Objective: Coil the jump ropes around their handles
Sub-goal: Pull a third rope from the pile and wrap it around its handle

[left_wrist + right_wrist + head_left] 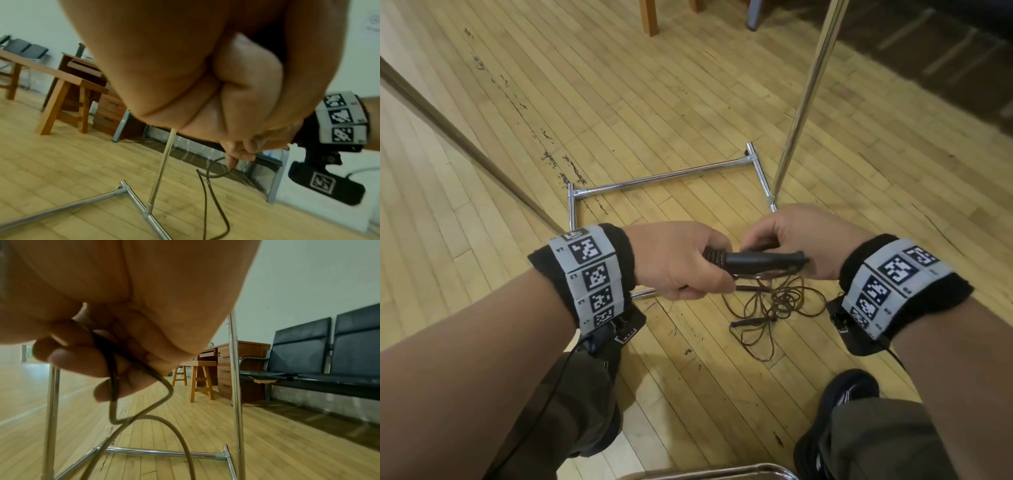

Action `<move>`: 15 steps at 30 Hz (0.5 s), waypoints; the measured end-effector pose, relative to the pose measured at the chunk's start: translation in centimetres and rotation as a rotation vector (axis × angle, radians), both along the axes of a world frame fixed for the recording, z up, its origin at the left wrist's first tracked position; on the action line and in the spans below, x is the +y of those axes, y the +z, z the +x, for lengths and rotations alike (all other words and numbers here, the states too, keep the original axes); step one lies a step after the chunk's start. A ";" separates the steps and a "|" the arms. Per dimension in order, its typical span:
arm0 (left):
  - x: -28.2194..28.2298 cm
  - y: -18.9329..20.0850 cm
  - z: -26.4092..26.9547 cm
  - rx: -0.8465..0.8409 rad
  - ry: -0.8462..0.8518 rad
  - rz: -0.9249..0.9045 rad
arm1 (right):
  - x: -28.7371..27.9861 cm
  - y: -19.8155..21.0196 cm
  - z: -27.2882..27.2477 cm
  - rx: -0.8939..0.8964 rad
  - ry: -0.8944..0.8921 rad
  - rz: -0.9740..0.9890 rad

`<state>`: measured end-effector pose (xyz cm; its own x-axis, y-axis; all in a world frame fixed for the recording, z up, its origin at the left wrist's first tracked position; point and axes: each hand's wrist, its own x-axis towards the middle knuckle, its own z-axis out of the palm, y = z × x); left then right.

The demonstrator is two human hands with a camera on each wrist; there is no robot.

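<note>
Left hand (681, 260): grips the black handles (756, 259).
Right hand (796, 240): pinches the brown rope (115, 378).
Loose rope: piled on floor (619, 120).

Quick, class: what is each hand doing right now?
Left hand: grips the handles.
Right hand: pinches the rope.

Black handle (760, 259) level, few brown rope (774, 301) turns wound at one end, remainder tangled on floor

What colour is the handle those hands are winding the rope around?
The handle is black, wrapped with dark brown rope. The head view shows it best.
</note>
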<state>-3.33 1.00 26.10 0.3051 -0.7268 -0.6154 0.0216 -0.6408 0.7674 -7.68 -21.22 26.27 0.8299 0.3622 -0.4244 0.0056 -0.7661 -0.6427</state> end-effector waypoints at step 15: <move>-3.7 -3.8 -0.6 -0.691 0.177 0.494 | 4.6 0.3 -2.2 -0.324 0.111 -0.449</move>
<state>-3.92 -2.73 22.28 0.8103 -0.3314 -0.4832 -0.2155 -0.9355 0.2801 -9.92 -16.67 26.54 0.9107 0.2970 -0.2872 0.2442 -0.9477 -0.2056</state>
